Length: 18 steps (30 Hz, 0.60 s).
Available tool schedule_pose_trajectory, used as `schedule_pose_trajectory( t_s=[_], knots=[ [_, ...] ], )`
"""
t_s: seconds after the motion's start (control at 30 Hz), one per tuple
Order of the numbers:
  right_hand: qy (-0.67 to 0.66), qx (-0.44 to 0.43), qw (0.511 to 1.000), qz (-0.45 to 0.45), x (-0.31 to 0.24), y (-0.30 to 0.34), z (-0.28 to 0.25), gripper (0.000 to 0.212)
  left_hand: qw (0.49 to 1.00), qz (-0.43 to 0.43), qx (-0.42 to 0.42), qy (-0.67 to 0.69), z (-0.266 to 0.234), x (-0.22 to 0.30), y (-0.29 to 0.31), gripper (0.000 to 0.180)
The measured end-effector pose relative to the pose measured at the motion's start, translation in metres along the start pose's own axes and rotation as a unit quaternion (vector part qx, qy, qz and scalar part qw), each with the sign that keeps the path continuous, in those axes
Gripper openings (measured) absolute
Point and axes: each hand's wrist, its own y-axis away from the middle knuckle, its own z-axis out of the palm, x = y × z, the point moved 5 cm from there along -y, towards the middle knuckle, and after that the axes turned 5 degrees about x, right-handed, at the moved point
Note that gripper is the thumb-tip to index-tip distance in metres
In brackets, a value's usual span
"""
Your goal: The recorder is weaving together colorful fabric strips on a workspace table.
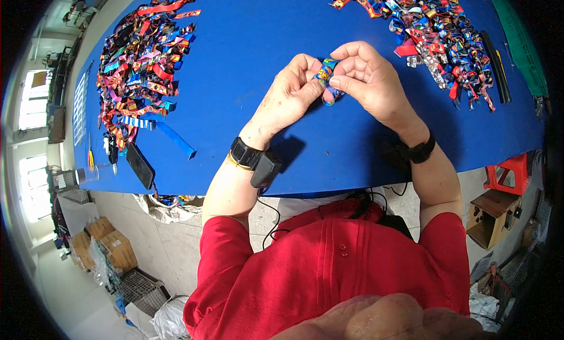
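A short printed ribbon strap (324,74), blue with yellow and green, is bent into a loop over the blue table. My left hand (292,92) pinches its left side between thumb and fingers. From the right, my right hand (369,81) closes thumb and fingertips on the same strap. The fingers cover part of the strap, so its ends cannot be made out. Along the left of the table lies a wide pile of colourful ribbon straps (147,70). A second pile of folded ribbon straps (435,37) spreads at the far right, beyond my right hand.
Under both piles is the blue tabletop (235,52). A flat black phone-like object (140,166) lies near its front left edge, beside a clear cup (88,174). At right are a long black strip (496,67), a green mat (520,40) and, lower, a red stool (510,174).
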Motion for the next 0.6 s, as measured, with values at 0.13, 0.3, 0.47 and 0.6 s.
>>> schedule_pose_trajectory(
  t_s=[0.13, 0.3, 0.47, 0.6],
  knots=[
    [0.004, -0.015, 1.000, 0.017, -0.001, 0.001, -0.001, 0.030, 1.000, -0.011, -0.023, -0.004, 0.005, 0.001, 0.002, 0.020],
    [0.013, -0.031, 0.999, 0.014, -0.002, 0.002, 0.000, 0.029, 1.000, -0.019, -0.015, -0.021, 0.002, 0.000, 0.000, 0.022],
    [0.020, -0.031, 0.999, -0.001, -0.001, -0.001, -0.004, 0.023, 1.000, -0.002, -0.009, 0.021, 0.004, 0.001, 0.000, 0.020],
    [0.069, 0.037, 0.997, 0.022, 0.002, -0.005, -0.015, 0.019, 1.000, 0.003, -0.008, -0.011, 0.005, 0.004, 0.001, 0.012]
  ],
)
